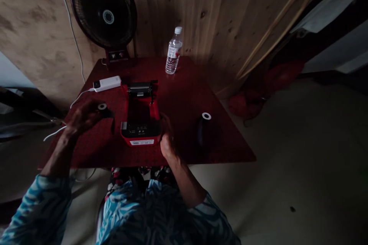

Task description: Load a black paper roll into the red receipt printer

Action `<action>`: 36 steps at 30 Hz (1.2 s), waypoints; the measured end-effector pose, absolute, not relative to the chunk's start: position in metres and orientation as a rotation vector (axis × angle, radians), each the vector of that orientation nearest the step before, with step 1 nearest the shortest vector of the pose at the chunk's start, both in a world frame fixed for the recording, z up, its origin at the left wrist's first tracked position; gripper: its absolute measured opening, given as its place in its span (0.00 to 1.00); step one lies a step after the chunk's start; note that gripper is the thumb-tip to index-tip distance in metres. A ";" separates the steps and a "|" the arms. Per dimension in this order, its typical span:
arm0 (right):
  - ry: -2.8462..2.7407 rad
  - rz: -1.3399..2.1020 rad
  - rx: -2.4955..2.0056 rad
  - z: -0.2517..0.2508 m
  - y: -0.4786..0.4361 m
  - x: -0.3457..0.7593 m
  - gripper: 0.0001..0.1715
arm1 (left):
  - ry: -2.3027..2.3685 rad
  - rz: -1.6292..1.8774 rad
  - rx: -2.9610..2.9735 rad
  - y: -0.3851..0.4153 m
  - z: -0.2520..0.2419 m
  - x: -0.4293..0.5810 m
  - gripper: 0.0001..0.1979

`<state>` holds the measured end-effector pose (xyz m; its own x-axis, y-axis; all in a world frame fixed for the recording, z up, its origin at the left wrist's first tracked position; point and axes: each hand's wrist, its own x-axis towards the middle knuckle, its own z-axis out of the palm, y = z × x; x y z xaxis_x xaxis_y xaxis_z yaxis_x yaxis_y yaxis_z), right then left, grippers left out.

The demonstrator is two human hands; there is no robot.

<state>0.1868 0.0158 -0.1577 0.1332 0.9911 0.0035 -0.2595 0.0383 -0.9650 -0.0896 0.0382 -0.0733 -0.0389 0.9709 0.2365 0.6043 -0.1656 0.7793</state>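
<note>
A red and black device [141,129] with a raised lid and an open inner bay stands on the dark red table [184,95]. My right hand [167,138] rests against its right side, fingers partly hidden behind the casing. To the left of the device, my left hand [83,116] holds a small dark roll [102,109] with a white ring-shaped core end at its fingertips. A dark strip hangs below that roll. Another dark roll [203,128] with a white core end is on the table to the right.
A black fan [107,16] stands at the back left, near a white power bank [107,84] with a cable. A water bottle [173,51] is at the back edge, before a wooden wall [230,11]. Red bags [247,103] lie beyond the table's right side.
</note>
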 end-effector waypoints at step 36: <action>-1.667 1.048 -0.620 -0.050 -0.011 0.231 0.13 | 1.135 0.811 1.667 -0.018 -0.017 0.024 0.22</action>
<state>0.2315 -0.0107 -0.0496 -0.3409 0.8047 0.4861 -0.0893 0.4870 -0.8688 0.0239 -0.0179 -0.0167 0.3551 0.9347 0.0180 0.3200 -0.1396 0.9371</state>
